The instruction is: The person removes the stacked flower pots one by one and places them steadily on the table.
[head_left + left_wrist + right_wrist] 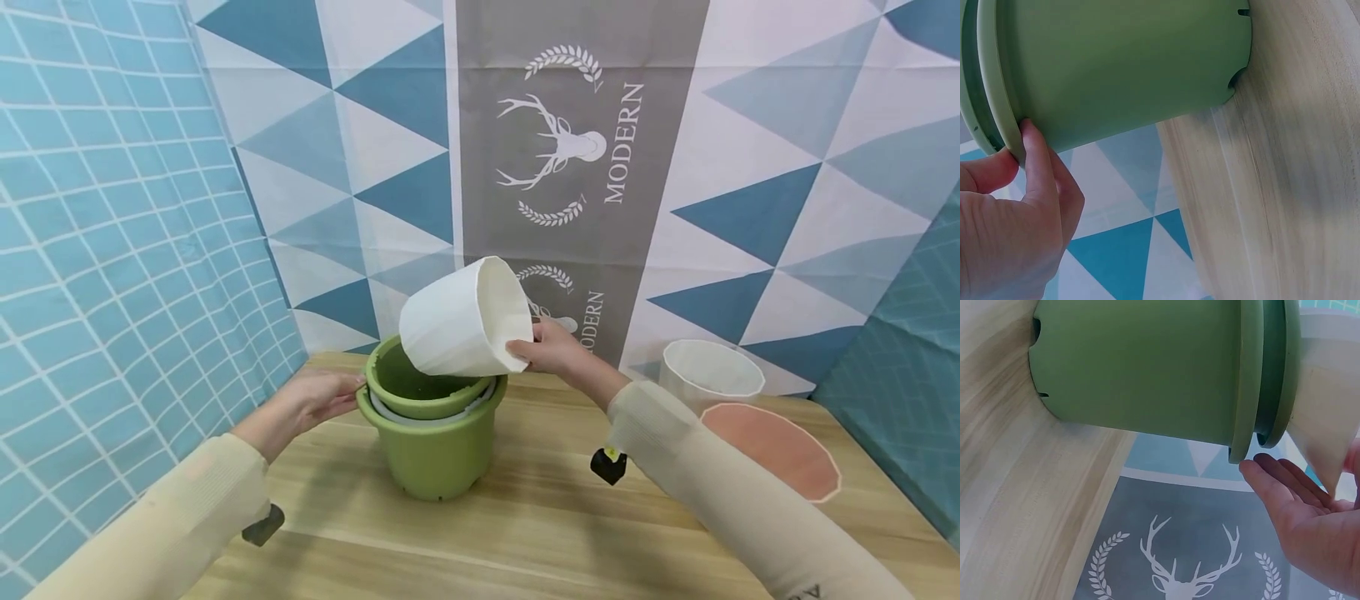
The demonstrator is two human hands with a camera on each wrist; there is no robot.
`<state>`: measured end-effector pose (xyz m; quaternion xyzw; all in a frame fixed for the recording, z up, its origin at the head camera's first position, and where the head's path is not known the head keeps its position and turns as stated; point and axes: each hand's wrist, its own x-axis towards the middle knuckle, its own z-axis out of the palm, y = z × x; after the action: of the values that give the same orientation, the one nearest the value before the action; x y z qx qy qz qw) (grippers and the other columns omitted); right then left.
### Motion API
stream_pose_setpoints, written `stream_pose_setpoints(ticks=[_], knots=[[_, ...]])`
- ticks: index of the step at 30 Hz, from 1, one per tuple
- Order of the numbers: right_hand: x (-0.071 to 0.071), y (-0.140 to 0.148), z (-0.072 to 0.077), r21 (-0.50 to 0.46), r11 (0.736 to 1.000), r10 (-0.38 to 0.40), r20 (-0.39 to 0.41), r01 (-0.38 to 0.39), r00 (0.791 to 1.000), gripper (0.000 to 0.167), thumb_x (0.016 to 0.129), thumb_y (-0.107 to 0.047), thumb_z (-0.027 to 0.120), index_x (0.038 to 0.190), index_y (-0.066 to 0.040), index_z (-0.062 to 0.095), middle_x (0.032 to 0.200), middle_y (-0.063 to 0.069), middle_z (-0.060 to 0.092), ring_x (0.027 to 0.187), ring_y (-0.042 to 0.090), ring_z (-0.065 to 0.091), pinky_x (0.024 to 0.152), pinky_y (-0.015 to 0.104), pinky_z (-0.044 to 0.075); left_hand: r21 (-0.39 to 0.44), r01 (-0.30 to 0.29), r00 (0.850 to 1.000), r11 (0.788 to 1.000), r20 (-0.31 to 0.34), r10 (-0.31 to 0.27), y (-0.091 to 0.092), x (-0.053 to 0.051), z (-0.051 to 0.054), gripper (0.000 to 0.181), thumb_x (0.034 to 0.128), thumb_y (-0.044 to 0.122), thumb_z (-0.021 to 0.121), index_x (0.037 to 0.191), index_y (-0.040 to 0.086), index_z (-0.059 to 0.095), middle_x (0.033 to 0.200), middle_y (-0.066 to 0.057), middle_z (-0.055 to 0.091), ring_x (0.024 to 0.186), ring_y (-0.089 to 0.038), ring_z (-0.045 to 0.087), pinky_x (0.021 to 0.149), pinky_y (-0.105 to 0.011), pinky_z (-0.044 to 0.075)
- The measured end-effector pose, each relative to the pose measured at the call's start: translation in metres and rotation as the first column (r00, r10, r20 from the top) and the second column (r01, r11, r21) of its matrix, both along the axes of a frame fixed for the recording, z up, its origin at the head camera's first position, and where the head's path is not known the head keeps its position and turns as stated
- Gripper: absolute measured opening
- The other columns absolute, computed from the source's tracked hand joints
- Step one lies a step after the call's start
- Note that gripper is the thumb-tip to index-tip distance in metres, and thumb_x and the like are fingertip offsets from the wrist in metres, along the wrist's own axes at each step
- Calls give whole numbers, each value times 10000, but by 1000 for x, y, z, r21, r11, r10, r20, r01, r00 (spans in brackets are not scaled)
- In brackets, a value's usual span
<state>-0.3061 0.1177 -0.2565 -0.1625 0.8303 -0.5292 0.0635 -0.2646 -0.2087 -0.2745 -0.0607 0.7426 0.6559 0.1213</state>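
A large green flowerpot (438, 462) stands upright on the wooden table. Nested in it are a grey-rimmed pot (386, 412), only its edge showing, and a smaller green pot (420, 408). With thumb and fingers, my left hand (318, 396) pinches the large pot's rim, as the left wrist view (1016, 225) also shows. My right hand (555, 346) grips a white flowerpot (442, 325) by its rim. That pot is tilted on its side, mouth to the right, its base over the inner green pot. Right fingertips (1254, 469) are close to the large pot's rim.
To the right stand another white pot (708, 375) and a terracotta-coloured pot (772, 450), the latter partly hidden by my right sleeve (720, 475). A patterned cloth (397, 208) hangs behind the table (480, 558), and blue tile-print cloth (127, 242) on the left.
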Motion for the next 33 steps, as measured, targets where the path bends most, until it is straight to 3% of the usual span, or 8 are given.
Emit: stream_pose_setpoints(ticks=[8, 13, 21, 33], knots=[[4, 6, -3, -45, 999, -19, -15, 18, 1000, 345, 955, -133, 526, 1182, 122, 575, 1157, 262, 647, 759, 42, 621, 711, 176, 584, 14, 4, 1000, 1000, 12, -4, -2, -1, 3, 516, 976, 52, 509, 1399, -166, 308, 842, 49, 611, 752, -6, 632, 765, -130, 605], [6, 9, -2, -60, 997, -56, -6, 56, 998, 373, 959, -141, 526, 1234, 110, 555, 1222, 283, 611, 815, 72, 639, 759, 208, 609, 13, 7, 1000, 1000, 6, -7, -3, -2, 4, 511, 977, 58, 512, 1396, -160, 318, 841, 54, 612, 758, -4, 635, 768, -129, 605], [9, 12, -5, -78, 996, -40, -15, 38, 999, 360, 967, -130, 514, 1239, 105, 539, 1258, 278, 588, 896, 129, 647, 858, 324, 626, 35, -4, 1000, 999, 8, 4, -2, 1, 4, 522, 967, 40, 530, 1400, -158, 315, 859, 35, 617, 758, -21, 641, 779, -153, 613], [11, 12, -4, -108, 993, -36, 61, 43, 998, 356, 979, -120, 506, 1244, 118, 526, 1289, 274, 571, 982, 193, 663, 912, 364, 616, 4, -19, 1000, 1000, -16, 19, 0, 1, -1, 503, 959, 18, 526, 1385, -168, 334, 818, 53, 640, 734, -12, 650, 769, -158, 618]])
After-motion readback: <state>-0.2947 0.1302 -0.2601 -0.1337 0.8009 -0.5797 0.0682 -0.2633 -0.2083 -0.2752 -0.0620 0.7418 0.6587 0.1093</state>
